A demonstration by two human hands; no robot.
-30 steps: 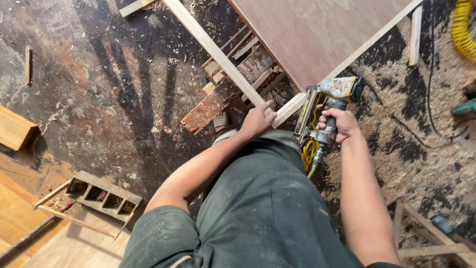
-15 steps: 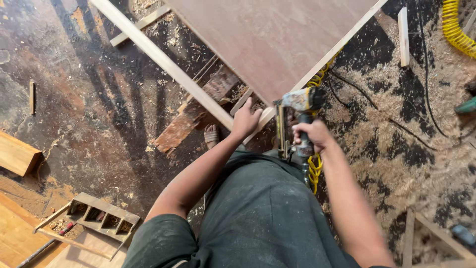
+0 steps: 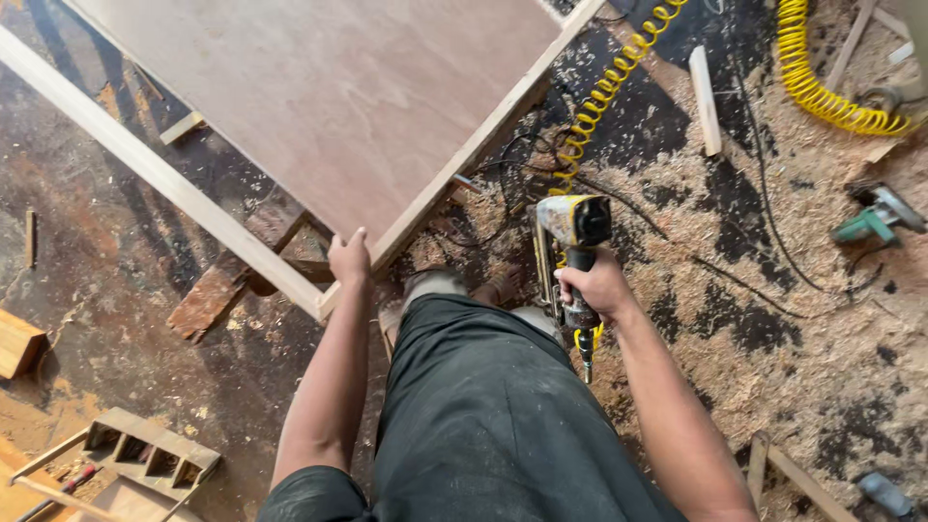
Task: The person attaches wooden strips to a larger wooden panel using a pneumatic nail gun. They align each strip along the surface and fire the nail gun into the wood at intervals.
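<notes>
**Hand on panel corner, nailer held beside it**

Left hand (image 3: 349,259) rests fingers together on the near corner of the large brown plywood panel with pale timber frame (image 3: 338,97), centre-far. Panel looks stiff, broad, awkward; best held by the frame edge. Right hand (image 3: 595,287) is clamped round the yellow-and-black pneumatic nail gun (image 3: 572,251), just right. Yellow coiled air hose (image 3: 604,92), sawdust, loose batten (image 3: 704,100) and teal power tool (image 3: 875,220) clutter the right floor.

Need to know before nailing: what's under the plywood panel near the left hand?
Below the panel corner by the left hand, dark wood scraps and a short batten lie on the floor. Whatever sits further under the sheet is covered.
</notes>
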